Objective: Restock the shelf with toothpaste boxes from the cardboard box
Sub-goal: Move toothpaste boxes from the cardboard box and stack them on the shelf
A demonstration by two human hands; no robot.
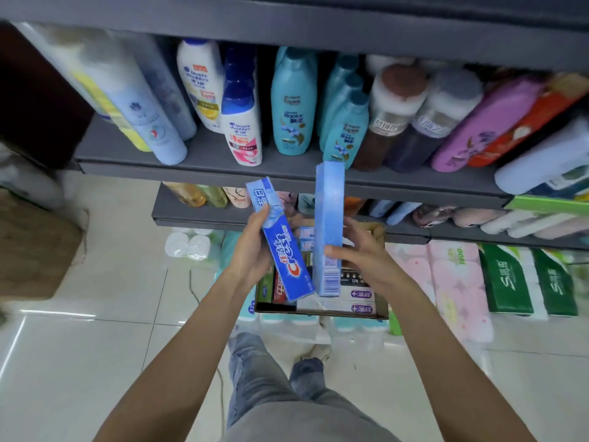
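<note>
Above the cardboard box (381,309) on the floor, we hold two toothpaste boxes up in front of the shelving. Our left hand (251,250) grips a blue Crest box (280,240) around its middle, tilted so its upper end leans left. Our right hand (357,250) holds a paler blue box (330,224) nearly upright, thumb across its lower front and fingers behind. The two boxes are close at their lower ends; we cannot tell whether they touch.

We judge this to be the carrying step: both boxes are out of the carton and neither is on a shelf yet. More toothpaste boxes (353,293) lie flat in the carton, so much of the restocking remains.

Just behind the raised boxes runs the front edge of the grey shelf (207,154), crowded with shampoo bottles (293,103). No toothpaste row shows here, so the next move calls for finding the right section, perhaps on the lower shelf (178,215), then sliding each box in flat without knocking the bottles.
</note>
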